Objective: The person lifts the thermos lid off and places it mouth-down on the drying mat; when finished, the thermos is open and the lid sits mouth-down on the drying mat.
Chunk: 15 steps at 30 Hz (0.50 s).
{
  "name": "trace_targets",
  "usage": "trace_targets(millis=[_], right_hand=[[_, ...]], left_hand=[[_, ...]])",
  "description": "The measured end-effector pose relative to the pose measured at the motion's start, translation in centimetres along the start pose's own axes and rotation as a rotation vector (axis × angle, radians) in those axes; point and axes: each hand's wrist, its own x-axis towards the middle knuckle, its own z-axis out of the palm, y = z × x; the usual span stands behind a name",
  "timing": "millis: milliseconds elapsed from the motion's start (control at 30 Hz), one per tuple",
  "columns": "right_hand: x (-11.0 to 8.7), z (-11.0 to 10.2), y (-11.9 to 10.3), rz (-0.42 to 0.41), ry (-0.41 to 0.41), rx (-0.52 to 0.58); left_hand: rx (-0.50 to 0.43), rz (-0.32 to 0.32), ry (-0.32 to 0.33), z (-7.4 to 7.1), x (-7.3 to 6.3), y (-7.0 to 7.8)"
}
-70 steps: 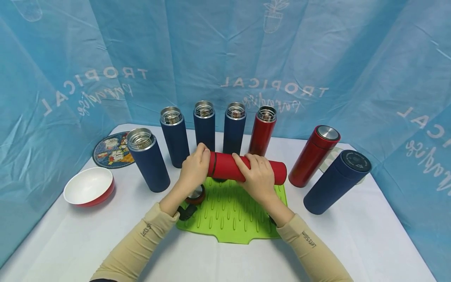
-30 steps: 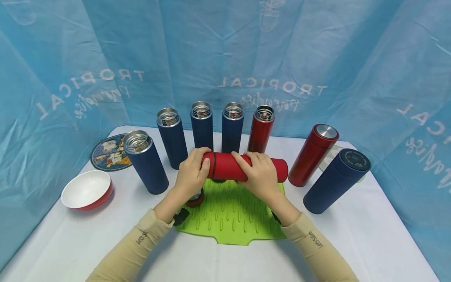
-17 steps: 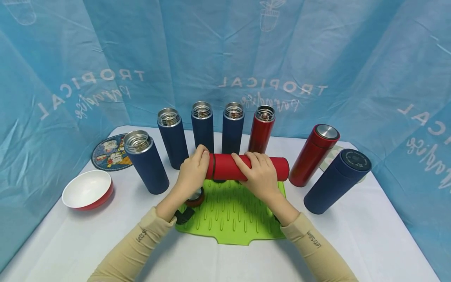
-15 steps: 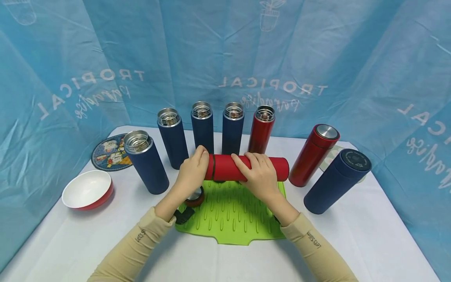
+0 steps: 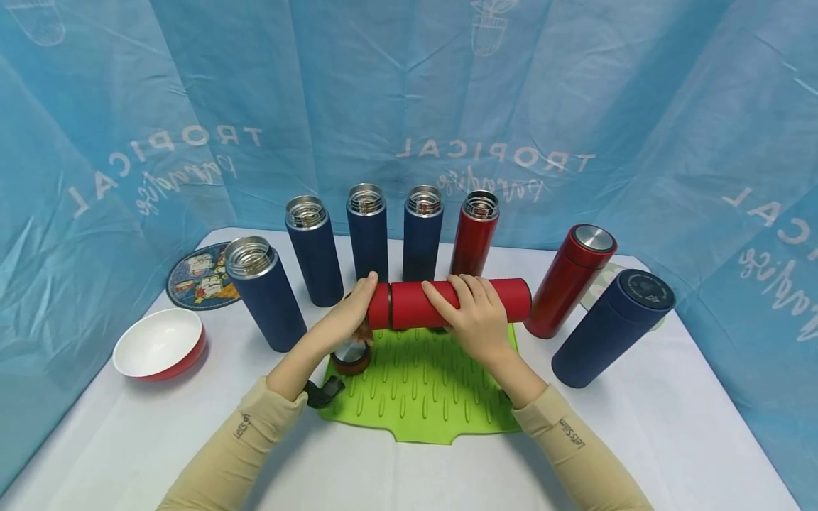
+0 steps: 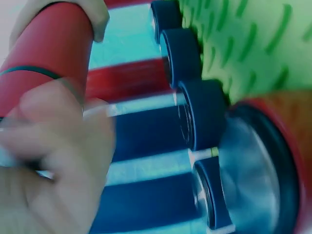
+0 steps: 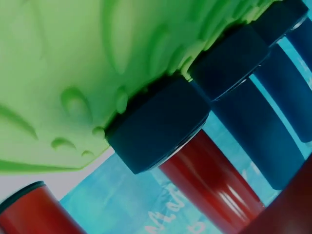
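Red Flask: Two-Handed Support Position

We take the matte red cylindrical flask (image 5: 409, 305) as the clock centre, with 12 o'clock pointing away from the person. It is held on its side above the far part of the ribbed lime-green mat (image 5: 422, 404), its capped end, marked by a dark ring, toward 9 o'clock.

The right hand (image 5: 481, 316) grips the body, thumb and fingers curled round it. The left hand (image 5: 339, 323) is at the capped end; it blurs in the left wrist view, and we cannot tell whether its fingers pinch the cap or merely touch it.

At 8 o'clock we see a red cap with a silver disc top (image 5: 351, 355) on the mat. Along the mat's edge, the left wrist view shows a row of dark blue round caps (image 6: 207, 114).

Open-mouthed dark blue steel flasks (image 5: 367, 245) stand upright from 9 to 12 o'clock. At 3 o'clock stands a glossy red flask with a silver-topped lid (image 5: 565, 291).
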Motion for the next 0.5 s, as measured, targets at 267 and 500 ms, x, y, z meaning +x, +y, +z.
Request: trace_targets(millis=[267,500], right_hand=[[0.0,-0.7,0.3,0.110,-0.115,0.121],[-0.2,-0.8,0.3,0.081,-0.130,0.161]], left_hand=[[0.742,0.768,0.247,-0.5,-0.4,-1.4],[0.775,0.841,0.233,-1.6,-0.7,-1.1]])
